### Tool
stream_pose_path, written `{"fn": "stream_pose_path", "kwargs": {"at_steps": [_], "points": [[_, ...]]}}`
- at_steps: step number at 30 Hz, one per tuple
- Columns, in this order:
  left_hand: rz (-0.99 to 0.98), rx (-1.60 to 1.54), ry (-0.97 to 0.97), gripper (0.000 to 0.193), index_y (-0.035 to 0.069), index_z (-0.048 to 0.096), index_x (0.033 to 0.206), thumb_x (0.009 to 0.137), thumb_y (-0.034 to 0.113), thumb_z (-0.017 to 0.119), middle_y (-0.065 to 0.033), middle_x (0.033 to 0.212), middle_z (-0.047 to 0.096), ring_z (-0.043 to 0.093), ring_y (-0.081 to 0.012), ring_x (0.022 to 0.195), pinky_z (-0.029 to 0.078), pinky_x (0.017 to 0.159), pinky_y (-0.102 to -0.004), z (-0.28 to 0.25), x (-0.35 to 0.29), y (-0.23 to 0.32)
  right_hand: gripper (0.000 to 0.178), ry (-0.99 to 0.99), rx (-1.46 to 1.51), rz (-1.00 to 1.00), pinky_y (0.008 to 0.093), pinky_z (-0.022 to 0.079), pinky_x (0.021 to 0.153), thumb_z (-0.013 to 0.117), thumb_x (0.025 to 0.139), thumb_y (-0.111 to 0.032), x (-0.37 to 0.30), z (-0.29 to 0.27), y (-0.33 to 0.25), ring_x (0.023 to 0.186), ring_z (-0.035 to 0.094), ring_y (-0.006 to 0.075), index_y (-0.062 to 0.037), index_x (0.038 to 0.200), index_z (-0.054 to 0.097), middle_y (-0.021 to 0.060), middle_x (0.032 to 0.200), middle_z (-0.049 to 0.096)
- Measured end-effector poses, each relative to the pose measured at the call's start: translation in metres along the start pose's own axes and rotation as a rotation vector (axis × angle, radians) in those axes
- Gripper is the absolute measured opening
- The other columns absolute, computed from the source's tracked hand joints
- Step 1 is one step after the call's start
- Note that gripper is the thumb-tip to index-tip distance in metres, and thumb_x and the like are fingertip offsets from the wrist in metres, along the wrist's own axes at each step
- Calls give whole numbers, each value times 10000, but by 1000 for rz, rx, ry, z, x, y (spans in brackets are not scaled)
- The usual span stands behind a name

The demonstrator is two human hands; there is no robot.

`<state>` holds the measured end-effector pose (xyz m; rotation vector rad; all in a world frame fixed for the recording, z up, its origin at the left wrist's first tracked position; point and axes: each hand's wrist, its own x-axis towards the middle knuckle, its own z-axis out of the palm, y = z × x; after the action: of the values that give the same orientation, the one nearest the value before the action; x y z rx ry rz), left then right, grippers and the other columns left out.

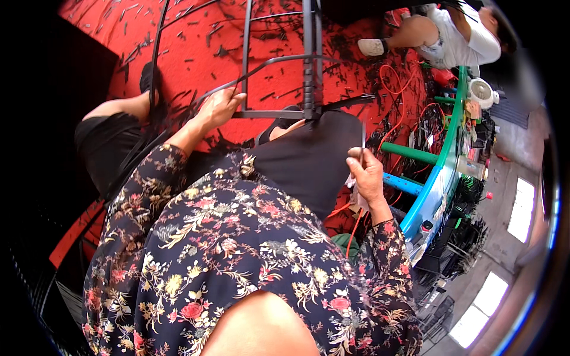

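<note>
A dark metal frame (309, 89) of thin bars stands in front of my knees, its lower corner close to my thigh. My left hand (218, 110) is closed on a long dark flat strip (270, 61), which curves up and across the frame's upright to the right. Beside that hand runs the frame's lower crossbar (273, 114). Over on the right, my right hand (368, 175) is raised apart from the frame, thumb and fingers pinched. From its fingertips a thin grey, narrow piece (363, 137) points upward; its exact kind is unclear.
Short black scraps (222, 51) litter the red floor covering (196, 44). To the right stands a long bench with a green and blue frame (436, 172), carrying a small white fan (482, 93). Orange cords (389, 127) trail beneath it. Another person (442, 35) sits at the far right.
</note>
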<state>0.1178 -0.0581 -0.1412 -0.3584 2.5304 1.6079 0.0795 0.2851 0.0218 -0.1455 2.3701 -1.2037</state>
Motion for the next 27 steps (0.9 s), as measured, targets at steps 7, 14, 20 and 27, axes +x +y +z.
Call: {"fn": "stream_pose_path", "kwargs": {"at_steps": [7,14,20,27], "points": [[54,-450,101,211,19,540,772,902,171,475,-31,616,547,508,-76,506,388,448,-249,-8,-3,33,391,227,418,-160,175,313,419,623,769,2,63,-8,-16,479,411,26,-18,1145,520,-45,629,476],[7,-712,-193,172,26,584,888,910,169,491,-24,647,569,410,-42,407,292,357,-183,-29,5,164,312,361,417,-319,166,298,493,648,754,9,106,18,-28,544,351,-6,-18,1053,561,-100,611,365],[-44,-677,-222,162,8,567,897,895,162,516,-48,649,569,385,-44,370,262,330,-191,-6,39,205,174,599,701,-408,149,326,495,612,765,28,92,16,-18,553,375,-1,-43,915,560,-76,648,412],[-78,-620,-224,137,8,558,874,881,142,528,-46,638,560,376,-40,366,252,323,-195,12,55,215,297,627,830,-129,181,315,386,620,767,-14,95,-20,22,478,419,35,-23,1051,533,10,764,535]]}}
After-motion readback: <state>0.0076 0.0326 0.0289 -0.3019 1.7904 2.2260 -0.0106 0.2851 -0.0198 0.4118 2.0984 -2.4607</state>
